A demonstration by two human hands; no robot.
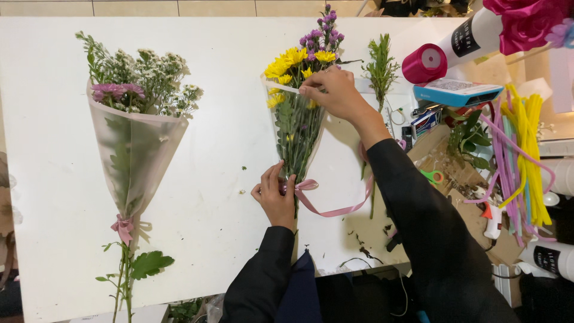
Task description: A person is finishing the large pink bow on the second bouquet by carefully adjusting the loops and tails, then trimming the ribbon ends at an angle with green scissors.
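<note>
Two wrapped bouquets are laid on the white table (227, 90). The central bouquet (297, 119) is pinched at its stems by the left hand (274, 194), beside one pink ribbon (326, 203); its wrap's upper edge is pinched by the right hand (335, 93). The finished bouquet (134, 137) lies well apart, bare tabletop between.

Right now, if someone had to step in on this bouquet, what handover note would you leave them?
Left hand pinches the stems at the pink ribbon, which is looped there but with its tail loose.
Right hand grips the top edge of the clear wrap around the yellow and purple bouquet.
Done: a finished bouquet with a tied bow lies to the left.
Left: the ribbon bow looks unfinished.
</note>
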